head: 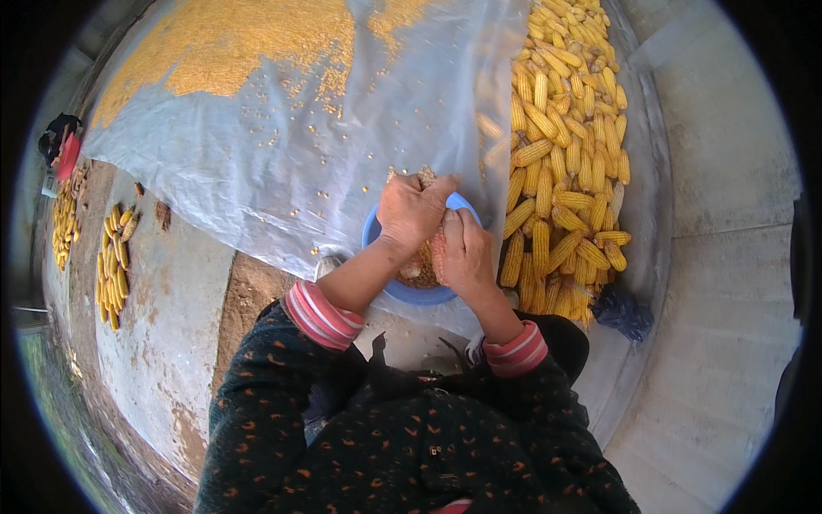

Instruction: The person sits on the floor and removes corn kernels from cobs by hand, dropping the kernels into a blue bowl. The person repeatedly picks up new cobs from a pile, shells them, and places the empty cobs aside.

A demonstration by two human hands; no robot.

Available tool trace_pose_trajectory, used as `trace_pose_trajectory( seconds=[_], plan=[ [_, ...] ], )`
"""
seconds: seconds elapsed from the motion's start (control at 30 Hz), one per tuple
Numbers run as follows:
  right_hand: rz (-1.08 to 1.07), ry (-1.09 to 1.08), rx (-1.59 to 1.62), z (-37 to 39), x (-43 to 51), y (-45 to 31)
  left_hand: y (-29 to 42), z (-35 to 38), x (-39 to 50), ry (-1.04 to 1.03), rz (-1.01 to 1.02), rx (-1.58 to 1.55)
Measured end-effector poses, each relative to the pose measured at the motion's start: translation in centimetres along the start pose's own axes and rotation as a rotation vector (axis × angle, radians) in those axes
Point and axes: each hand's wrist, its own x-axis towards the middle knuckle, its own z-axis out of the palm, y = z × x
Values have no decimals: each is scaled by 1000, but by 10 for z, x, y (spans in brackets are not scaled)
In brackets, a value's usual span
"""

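Note:
A blue plastic basin stands before me, with loose corn kernels and at least one cob piece inside. Over its far side, my left hand is closed around a corn cob, whose pale tip sticks out past the fingers. My right hand, slightly lower and nearer, grips a reddish, largely stripped corn cob. The two hands are pressed close together. My fingers hide most of both cobs.
A heap of yellow corn ears lies along the right. Clear plastic sheeting carries spread kernels at the far left. Smaller piles of ears lie on the left floor. A dark plastic bag sits by the heap.

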Motion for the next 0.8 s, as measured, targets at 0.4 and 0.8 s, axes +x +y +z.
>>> trace_pose_trajectory(
  seconds=[0.4, 0.8],
  plan=[
    [830, -282, 1364, -27, 16, -12, 25, -28, 9, -176, -86, -640],
    [906, -52, 1491, -33, 16, -32, 14, -17, 11, -97, -149, -827]
  ],
)
